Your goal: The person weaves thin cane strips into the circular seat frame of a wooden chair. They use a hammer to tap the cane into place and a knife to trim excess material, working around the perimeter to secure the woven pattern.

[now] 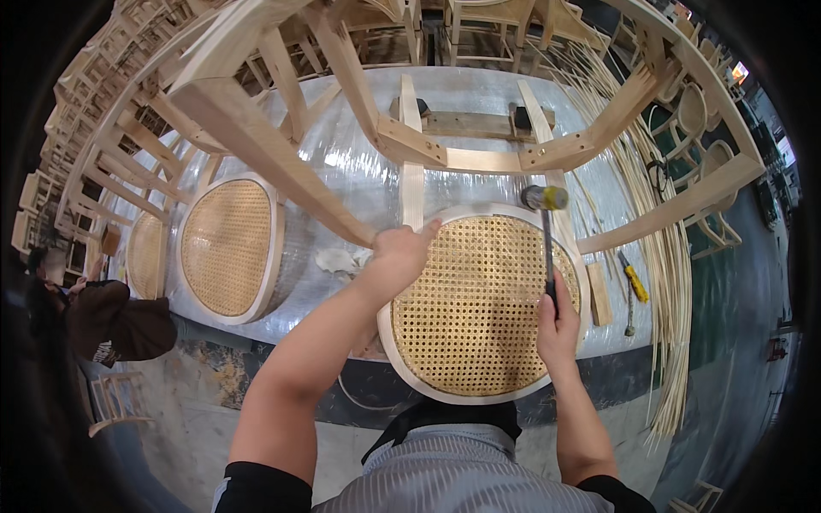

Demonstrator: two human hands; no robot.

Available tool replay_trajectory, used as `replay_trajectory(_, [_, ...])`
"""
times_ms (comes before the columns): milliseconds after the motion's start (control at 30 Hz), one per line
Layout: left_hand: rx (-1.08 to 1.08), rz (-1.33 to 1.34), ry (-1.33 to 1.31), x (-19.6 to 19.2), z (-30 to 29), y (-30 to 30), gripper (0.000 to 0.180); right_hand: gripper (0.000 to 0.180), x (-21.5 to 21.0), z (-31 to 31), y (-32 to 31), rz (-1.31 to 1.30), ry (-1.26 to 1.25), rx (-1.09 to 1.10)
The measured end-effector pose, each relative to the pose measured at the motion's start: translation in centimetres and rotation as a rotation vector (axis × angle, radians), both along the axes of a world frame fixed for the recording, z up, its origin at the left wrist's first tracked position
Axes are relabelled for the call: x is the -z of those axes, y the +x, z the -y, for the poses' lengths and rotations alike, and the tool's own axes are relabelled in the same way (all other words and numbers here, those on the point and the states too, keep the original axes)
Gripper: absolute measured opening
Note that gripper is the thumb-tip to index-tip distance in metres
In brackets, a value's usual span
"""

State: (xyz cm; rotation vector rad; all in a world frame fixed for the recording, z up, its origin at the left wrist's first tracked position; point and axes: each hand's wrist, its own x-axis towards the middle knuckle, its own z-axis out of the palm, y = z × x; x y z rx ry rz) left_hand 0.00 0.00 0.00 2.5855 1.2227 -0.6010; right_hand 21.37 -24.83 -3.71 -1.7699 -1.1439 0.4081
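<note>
A wooden chair frame (487,160) lies on its back, and its round seat (479,308) with a woven cane panel faces me. At the upper left of the seat's pale rim, my left hand (400,258) is closed, its index finger reaching along the cane's edge. What its curled fingers hold, if anything, is hidden. My right hand (560,329) grips the dark handle of a mallet (544,198), held upright over the seat's right side. The mallet's head has a yellow face and is raised near the seat's far right rim.
Long cane strips (671,299) run along the table's right edge, near a yellow-handled tool (633,280) and a small wood block (601,293). Another cane-seated chair (229,248) lies to the left. A person in dark clothes (120,323) is at far left. Stacked chair frames fill the back.
</note>
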Motion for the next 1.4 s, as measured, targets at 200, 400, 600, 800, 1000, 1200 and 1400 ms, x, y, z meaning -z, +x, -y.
replay_trajectory(200, [-0.141, 0.333, 0.171, 2.7, 3.2, -4.0, 0.075, 0.051, 1.2, 4.4, 2.7, -0.144, -0.017, 0.059])
replay_trajectory(400, [-0.282, 0.43, 0.179, 3.0, 7.6, -6.6, 0.07, 0.052, 2.9, 4.8, 6.1, -0.151, -0.056, -0.057])
replay_trajectory(600, [-0.409, 0.406, 0.262, 3.4, 8.8, -4.5, 0.07, 0.05, 2.7, 1.8, 9.5, -0.34, -0.262, -0.281])
replay_trajectory(800, [-0.414, 0.432, 0.324, 4.1, 9.2, -3.6, 0.073, 0.051, 2.3, -4.5, 8.2, -0.216, -0.214, -0.471])
replay_trajectory(1000, [-0.438, 0.361, 0.226, 3.3, 8.2, -3.9, 0.068, 0.05, 1.5, -6.4, 4.5, -0.104, -0.137, -0.478])
replay_trajectory(1200, [-0.313, 0.403, 0.311, 3.9, 7.5, -5.1, 0.068, 0.047, 2.0, -7.1, 1.0, 0.165, -0.335, -0.436])
replay_trajectory(1400, [-0.27, 0.414, 0.377, 4.9, 7.8, -5.8, 0.065, 0.046, -1.2, -5.5, -1.1, 0.025, -0.082, -0.333])
